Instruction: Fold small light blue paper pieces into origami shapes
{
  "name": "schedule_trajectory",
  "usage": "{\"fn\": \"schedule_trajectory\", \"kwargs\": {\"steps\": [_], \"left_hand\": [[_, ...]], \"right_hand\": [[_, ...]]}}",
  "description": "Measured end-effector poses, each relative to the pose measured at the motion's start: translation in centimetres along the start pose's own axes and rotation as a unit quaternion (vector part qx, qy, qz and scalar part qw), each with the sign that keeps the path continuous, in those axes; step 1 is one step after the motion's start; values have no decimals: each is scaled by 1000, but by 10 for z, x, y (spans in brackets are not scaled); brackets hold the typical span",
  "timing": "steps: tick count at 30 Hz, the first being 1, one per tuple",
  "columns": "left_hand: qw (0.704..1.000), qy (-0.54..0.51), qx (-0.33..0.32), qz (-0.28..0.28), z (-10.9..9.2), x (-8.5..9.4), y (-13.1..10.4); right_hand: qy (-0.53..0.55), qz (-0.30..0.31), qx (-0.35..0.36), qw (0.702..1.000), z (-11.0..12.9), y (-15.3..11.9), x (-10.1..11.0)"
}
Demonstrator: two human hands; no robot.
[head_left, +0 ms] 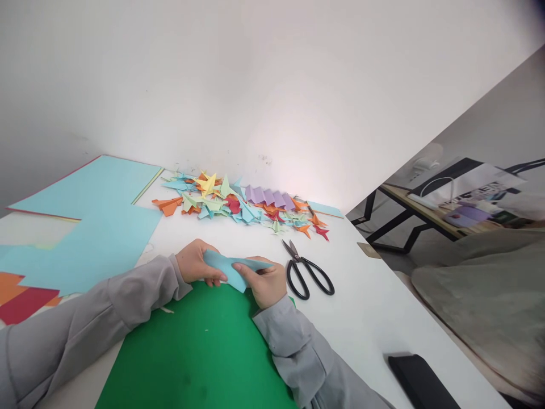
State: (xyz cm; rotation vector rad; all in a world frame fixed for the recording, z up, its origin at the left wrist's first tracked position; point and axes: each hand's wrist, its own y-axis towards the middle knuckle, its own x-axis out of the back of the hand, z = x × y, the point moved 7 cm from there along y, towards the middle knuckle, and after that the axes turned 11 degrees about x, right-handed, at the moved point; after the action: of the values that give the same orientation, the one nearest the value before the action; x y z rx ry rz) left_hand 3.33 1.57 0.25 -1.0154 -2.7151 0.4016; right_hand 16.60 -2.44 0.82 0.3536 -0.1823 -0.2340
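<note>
A partly folded piece of light blue paper (233, 274) is held up between both my hands, over the far edge of a green sheet (200, 352). My left hand (198, 262) pinches its left side, thumb in front and fingers behind. With thumb on top, my right hand (268, 282) grips the right side, where a narrow flap sticks out over the fingers. Part of the paper is hidden behind the fingers. Just right of my right hand, scissors with black handles (304, 272) lie slightly open on the white table, blades pointing away.
Small folded paper planes (208, 184) in several colours are heaped along the wall, with a pleated purple paper (268, 197) among them. Large light blue sheets (85, 184) and orange and red pieces (29, 304) lie left. A black object (421, 380) rests near the right edge.
</note>
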Motion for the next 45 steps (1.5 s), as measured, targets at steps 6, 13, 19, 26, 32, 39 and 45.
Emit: {"fn": "schedule_trajectory", "kwargs": {"steps": [6,13,19,26,32,39,45], "left_hand": [[1000,-1,-2,2,2,1,0],[999,-28,1,43,5,-1,5],[999,-37,-17,-8,3,3,2],[994,-55,-35,-93,-4,5,-4],[990,-62,-47,-119,-5,5,-6],[990,-62,-32,-126,-5,4,-7],[991,-62,-32,-115,-3,6,-6]], "right_hand": [[16,-3,4,1000,-1,0,0],[15,-12,10,1000,1,0,1],[85,4,-14,996,-3,2,-4],[137,58,-21,989,0,2,-16],[107,61,-26,992,-3,1,-17],[88,72,-93,989,-13,-3,-16],[108,79,-100,986,-12,-3,-17]]}}
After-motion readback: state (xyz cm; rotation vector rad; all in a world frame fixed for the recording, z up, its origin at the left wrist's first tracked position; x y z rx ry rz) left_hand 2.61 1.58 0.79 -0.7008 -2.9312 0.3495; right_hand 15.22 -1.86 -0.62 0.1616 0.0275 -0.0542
